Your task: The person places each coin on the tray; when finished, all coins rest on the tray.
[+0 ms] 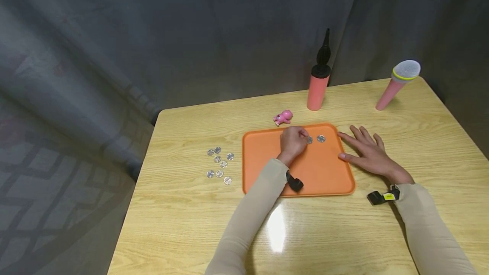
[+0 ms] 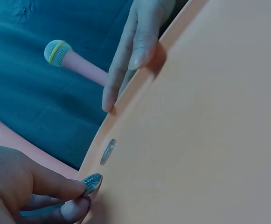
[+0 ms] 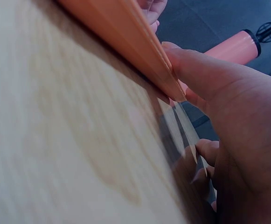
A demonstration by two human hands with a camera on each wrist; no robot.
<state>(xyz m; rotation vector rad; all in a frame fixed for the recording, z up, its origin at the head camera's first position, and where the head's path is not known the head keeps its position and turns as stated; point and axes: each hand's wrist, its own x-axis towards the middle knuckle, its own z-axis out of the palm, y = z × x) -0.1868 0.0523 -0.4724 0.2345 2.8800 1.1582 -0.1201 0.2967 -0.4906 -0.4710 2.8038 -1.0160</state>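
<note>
Left hand (image 1: 293, 140): positioned over the far part of the orange tray (image 1: 267, 169), fingers curled; a silver coin (image 2: 92, 182) is pinched between thumb and fingertip.
Held coin, location: just above the tray floor near the far rim, as seen in the left wrist view; contact with the floor cannot be told.
Held coin, attitude: tilted, with one face turned towards the wrist camera.
Second coin (image 1: 321, 138): lying flat on the tray floor, just beside the held coin on its right, close to the far right corner.
Governing relation: the held coin is at the fingertips, and the resting coin lies a little further out towards the right rim; the two are near but apart.
Right hand (image 1: 366, 152): laid flat on the table (image 1: 420, 139), fingers straight and spread, nothing grasped; the thumb (image 3: 191, 70) is pressed against the right rim of the tray.
Nearer hand: the left hand is nearer to both tray coins; the right hand is outside the rim.
Loose coins (image 1: 219, 164): a cluster is lying on the table left of the tray, well apart from the left hand.
Other items: a pink toy (image 1: 283, 117) is just beyond the far rim; a pink pump (image 1: 318, 84) and a pink microphone (image 1: 397, 83) stand further back.
</note>
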